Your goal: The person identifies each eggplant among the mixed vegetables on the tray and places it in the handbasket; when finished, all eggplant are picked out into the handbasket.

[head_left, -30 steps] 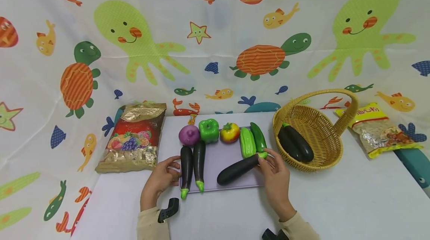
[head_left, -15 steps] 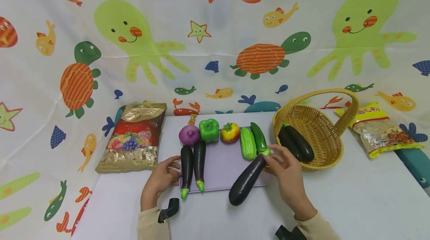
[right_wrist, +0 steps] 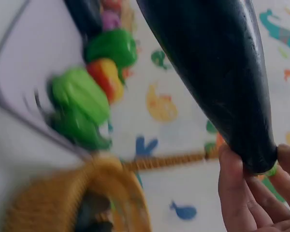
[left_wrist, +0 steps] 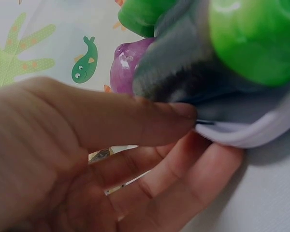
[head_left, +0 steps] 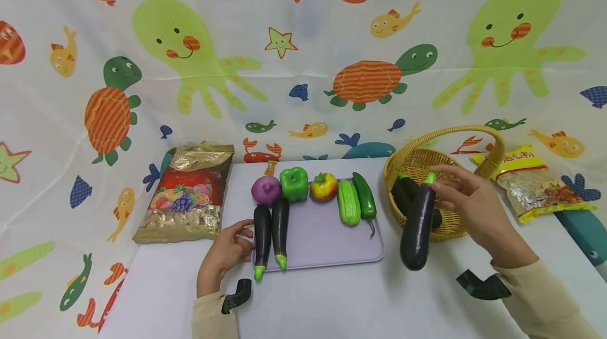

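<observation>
My right hand (head_left: 474,207) pinches a dark eggplant (head_left: 418,231) by its green stem end; the fat end hangs down in front of the wicker basket's near left side. In the right wrist view the eggplant (right_wrist: 217,63) stretches up from the fingertips. Dark eggplants (head_left: 404,192) lie inside the basket (head_left: 457,231), partly hidden behind the held one. My left hand (head_left: 227,252) grips the left rim of the lilac tray (head_left: 327,247), thumb above and fingers under it in the left wrist view. Two slim eggplants (head_left: 263,233) lie side by side on the tray, right beside that thumb.
Along the tray's back sit a purple onion (head_left: 266,191), green bell pepper (head_left: 294,184), red-yellow tomato-like vegetable (head_left: 324,187), light green ridged vegetable (head_left: 349,202) and green chili pepper (head_left: 364,195). A red-gold bag (head_left: 187,194) stands left; a yellow-topped bag (head_left: 536,183) lies behind the basket.
My right hand has carried the eggplant from over the tray rightward to the basket, and it has swung from slanted to nearly upright. My left hand stays at the tray's rim.
</observation>
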A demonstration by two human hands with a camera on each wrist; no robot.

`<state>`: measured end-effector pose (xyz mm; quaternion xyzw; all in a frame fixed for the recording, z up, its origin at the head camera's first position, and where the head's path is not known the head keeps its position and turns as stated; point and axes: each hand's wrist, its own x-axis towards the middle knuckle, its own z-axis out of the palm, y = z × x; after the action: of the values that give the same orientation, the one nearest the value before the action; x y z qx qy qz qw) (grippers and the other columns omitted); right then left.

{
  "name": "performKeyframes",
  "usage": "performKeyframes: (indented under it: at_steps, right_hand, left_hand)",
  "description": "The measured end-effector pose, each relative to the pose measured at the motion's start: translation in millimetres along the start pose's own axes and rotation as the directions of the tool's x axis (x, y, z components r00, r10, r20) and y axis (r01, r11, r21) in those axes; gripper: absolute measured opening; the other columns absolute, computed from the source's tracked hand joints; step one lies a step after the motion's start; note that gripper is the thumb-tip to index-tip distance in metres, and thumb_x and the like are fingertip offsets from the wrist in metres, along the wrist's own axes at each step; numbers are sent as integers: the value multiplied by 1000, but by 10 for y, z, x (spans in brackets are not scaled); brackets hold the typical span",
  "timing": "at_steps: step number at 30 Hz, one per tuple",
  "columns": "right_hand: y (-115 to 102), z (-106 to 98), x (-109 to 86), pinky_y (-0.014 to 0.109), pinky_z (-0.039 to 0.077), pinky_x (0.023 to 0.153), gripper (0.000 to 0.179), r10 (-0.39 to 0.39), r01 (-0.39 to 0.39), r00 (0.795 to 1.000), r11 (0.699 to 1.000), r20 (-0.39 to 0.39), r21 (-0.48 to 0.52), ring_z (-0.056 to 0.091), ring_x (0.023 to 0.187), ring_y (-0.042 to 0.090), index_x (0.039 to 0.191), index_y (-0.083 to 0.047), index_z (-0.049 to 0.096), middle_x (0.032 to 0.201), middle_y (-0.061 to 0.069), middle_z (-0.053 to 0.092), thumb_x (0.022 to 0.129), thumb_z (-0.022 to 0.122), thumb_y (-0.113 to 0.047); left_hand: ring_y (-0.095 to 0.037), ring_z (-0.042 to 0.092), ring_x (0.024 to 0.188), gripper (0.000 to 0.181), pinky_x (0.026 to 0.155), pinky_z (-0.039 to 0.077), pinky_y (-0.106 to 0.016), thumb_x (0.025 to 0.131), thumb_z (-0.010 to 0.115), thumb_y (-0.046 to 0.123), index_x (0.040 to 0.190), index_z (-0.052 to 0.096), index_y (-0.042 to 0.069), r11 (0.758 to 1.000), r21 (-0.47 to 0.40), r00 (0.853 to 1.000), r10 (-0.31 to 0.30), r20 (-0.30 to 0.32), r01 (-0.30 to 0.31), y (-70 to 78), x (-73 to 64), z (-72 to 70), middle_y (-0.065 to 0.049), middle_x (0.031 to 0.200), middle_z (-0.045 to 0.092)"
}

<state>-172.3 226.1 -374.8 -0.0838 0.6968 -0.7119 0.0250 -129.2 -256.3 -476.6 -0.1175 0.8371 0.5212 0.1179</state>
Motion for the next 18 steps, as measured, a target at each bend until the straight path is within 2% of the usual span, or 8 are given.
performKeyframes:
  at_steps: [2,4,9,14,18]
  right_hand:
    - [-46,-138,106,27,61,75,27,35,-35,999,999,2,-34,73,83,13,126,-13,68,96,1,71,99,64,-7]
    - [-76,-255,216,26,61,75,26,61,-59,998,988,11,-144,73,84,11,127,-16,66,97,-3,72,101,63,-12]
    - [-83,-440,508,26,61,76,26,138,-111,989,931,53,-348,72,90,7,131,-18,58,104,-8,68,105,57,-21]
    - [-32,-546,763,28,61,77,25,245,-198,965,912,90,-359,71,90,8,130,-19,55,98,-8,71,105,57,-21]
    - [-9,-601,912,32,62,78,35,283,-221,954,886,97,-407,72,88,12,138,-11,52,97,-5,73,105,57,-20]
  left_hand:
    - [-22,62,85,61,64,62,-36,84,58,-18,142,54,0,1000,-2,1000,2,1,-2,7,-2,1,-18,113,59]
    - [-22,62,85,61,64,62,-37,84,58,-18,142,54,0,1000,-3,1000,-1,-1,1,7,-1,3,-18,113,59]
    - [-22,62,84,61,64,61,-37,84,57,-18,142,55,0,1000,-2,1000,-1,-4,1,2,-4,4,-17,112,59]
    - [-21,62,83,62,63,61,-36,83,57,-18,142,55,0,1000,-6,1000,4,-4,-4,-5,-5,3,-17,111,60]
    - [-21,63,83,61,63,61,-36,83,56,-17,142,55,1,1000,0,1000,6,-9,-6,-3,-7,-4,-17,112,60]
